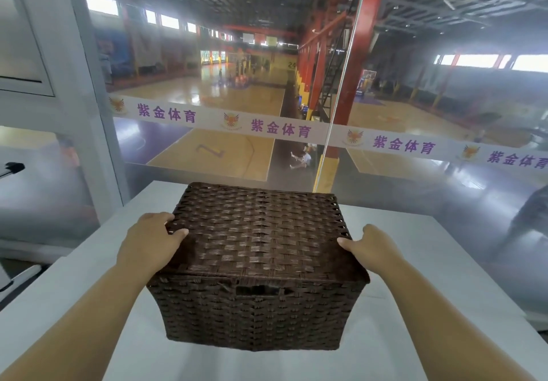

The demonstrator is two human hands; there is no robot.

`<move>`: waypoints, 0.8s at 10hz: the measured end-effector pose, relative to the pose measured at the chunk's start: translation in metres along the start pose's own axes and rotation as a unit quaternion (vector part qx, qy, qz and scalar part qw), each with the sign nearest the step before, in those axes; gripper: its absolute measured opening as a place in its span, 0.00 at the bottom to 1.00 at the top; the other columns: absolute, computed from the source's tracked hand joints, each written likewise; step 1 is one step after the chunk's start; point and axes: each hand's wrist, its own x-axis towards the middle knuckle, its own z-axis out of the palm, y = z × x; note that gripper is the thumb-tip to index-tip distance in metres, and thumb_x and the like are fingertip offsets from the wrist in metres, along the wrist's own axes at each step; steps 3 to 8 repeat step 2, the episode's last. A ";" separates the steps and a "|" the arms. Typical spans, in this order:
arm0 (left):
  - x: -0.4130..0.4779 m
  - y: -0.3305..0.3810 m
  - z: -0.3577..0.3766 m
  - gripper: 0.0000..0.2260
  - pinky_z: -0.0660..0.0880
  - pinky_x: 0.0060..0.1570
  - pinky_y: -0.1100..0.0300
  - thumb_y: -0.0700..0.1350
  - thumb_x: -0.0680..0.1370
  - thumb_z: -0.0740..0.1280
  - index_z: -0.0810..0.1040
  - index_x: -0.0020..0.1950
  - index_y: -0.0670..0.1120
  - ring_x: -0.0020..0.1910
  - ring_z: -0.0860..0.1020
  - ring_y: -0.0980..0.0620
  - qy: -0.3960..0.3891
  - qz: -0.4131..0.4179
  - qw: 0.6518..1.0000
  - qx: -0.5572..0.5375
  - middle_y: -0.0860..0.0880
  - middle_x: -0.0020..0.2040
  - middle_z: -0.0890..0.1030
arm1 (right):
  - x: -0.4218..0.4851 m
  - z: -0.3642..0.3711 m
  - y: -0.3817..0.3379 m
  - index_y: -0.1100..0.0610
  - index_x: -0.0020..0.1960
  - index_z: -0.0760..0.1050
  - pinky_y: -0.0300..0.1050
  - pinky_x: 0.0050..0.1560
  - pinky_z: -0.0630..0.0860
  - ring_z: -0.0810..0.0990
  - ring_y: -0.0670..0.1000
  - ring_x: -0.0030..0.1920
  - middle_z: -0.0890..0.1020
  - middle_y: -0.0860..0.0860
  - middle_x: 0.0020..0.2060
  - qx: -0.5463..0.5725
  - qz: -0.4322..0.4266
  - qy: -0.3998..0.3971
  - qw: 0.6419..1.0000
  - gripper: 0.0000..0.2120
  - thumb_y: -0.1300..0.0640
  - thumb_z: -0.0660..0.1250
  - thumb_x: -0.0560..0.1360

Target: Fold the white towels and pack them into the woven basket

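Observation:
A dark brown woven basket with its lid closed stands in the middle of the white table. My left hand grips the lid's left edge, thumb on top and fingers curled over the side. My right hand grips the lid's right edge, thumb lying on the top. A handle slot shows in the basket's front wall. No white towels are in view; the basket's inside is hidden by the lid.
A glass wall with a white banner strip rises right behind the table's far edge, overlooking a sports hall. A white window frame stands at the left. A dark object juts in at the far left.

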 end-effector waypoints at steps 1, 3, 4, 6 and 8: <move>-0.004 0.015 -0.011 0.19 0.71 0.59 0.50 0.58 0.75 0.66 0.75 0.63 0.52 0.60 0.74 0.46 0.027 0.031 0.999 -0.017 0.48 0.64 0.74 | -0.012 -0.024 0.001 0.58 0.70 0.66 0.48 0.55 0.71 0.74 0.54 0.60 0.74 0.54 0.65 0.018 -0.038 0.038 0.998 0.31 0.40 0.65 0.74; -0.024 0.036 -0.024 0.08 0.72 0.51 0.56 0.57 0.75 0.66 0.76 0.52 0.57 0.50 0.76 0.55 0.082 0.099 0.989 -0.077 0.54 0.54 0.78 | -0.041 -0.057 0.009 0.51 0.63 0.72 0.44 0.51 0.71 0.76 0.46 0.50 0.78 0.44 0.53 0.111 -0.092 0.095 0.985 0.23 0.40 0.66 0.73; -0.024 0.036 -0.024 0.08 0.72 0.51 0.56 0.57 0.75 0.66 0.76 0.52 0.57 0.50 0.76 0.55 0.082 0.099 0.989 -0.077 0.54 0.54 0.78 | -0.041 -0.057 0.009 0.51 0.63 0.72 0.44 0.51 0.71 0.76 0.46 0.50 0.78 0.44 0.53 0.111 -0.092 0.095 0.985 0.23 0.40 0.66 0.73; -0.024 0.036 -0.024 0.08 0.72 0.51 0.56 0.57 0.75 0.66 0.76 0.52 0.57 0.50 0.76 0.55 0.082 0.099 0.989 -0.077 0.54 0.54 0.78 | -0.041 -0.057 0.009 0.51 0.63 0.72 0.44 0.51 0.71 0.76 0.46 0.50 0.78 0.44 0.53 0.111 -0.092 0.095 0.985 0.23 0.40 0.66 0.73; -0.024 0.036 -0.024 0.08 0.72 0.51 0.56 0.57 0.75 0.66 0.76 0.52 0.57 0.50 0.76 0.55 0.082 0.099 0.989 -0.077 0.54 0.54 0.78 | -0.041 -0.057 0.009 0.51 0.63 0.72 0.44 0.51 0.71 0.76 0.46 0.50 0.78 0.44 0.53 0.111 -0.092 0.095 0.985 0.23 0.40 0.66 0.73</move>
